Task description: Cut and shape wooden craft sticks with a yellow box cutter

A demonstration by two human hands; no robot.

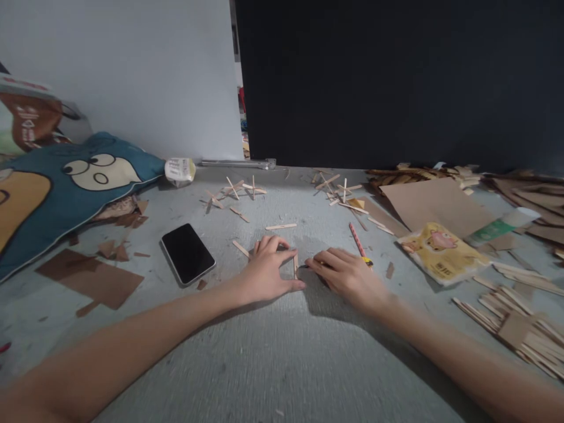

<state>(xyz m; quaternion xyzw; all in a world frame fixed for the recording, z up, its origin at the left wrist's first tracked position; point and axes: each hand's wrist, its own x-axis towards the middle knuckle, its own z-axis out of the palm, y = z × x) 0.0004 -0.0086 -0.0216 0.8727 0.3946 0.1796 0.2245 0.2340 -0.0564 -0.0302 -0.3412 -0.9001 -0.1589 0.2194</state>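
Observation:
My left hand (267, 267) rests on the grey floor with its fingers curled around a small wooden stick piece (295, 264), the thumb stretched under it. My right hand (346, 273) lies just to the right, fingers bent and pressed down toward the same piece, its fingertips almost meeting the left hand's. A red pencil-like tool (358, 242) lies just behind the right hand. What sits under the right fingers is hidden.
A black phone (187, 253) lies left of my hands. Loose wooden sticks (238, 191) are scattered behind. Cardboard sheets (434, 202), a yellow packet (442, 251) and a stick pile (520, 320) lie right. A blue cushion (66, 182) and brown cardboard scrap (90, 279) lie left.

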